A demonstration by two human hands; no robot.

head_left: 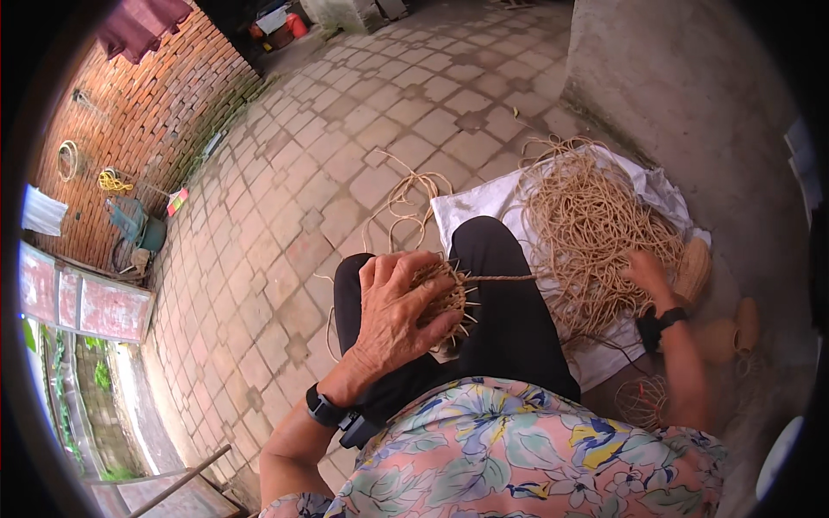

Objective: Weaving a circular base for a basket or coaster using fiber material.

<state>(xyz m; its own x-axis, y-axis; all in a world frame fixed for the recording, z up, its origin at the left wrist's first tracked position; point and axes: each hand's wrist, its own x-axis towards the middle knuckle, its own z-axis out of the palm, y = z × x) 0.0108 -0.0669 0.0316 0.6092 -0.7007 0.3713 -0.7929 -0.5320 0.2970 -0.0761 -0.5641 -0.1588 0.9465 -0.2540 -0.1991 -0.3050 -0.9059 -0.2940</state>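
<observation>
1. Head view: the left hand [395, 306] rests on the person's lap, its fingers curled and pressed down over a small woven straw piece [445, 298] with loose strand ends sticking out around it.
2. The woven piece lies on the black trouser knee [501, 319], in the middle of the picture.
3. A single twisted cord [501, 277] runs taut from the woven piece rightward toward the heap of tan cord [596, 233].
4. The right hand [646, 272] reaches into the near edge of that heap; its fingers are buried among the strands, so I cannot tell whether they are closed on one.
5. The heap lies on a white cloth [484, 203] spread on the brick-paved ground [345, 155].
6. Just beside the right hand sit finished woven straw items [695, 268], tan and rounded.
7. Both wrists carry black bands. A floral blouse [535, 457] fills the lower edge.
8. A red brick wall [129, 129] stands at the left, well apart from the hands.
</observation>
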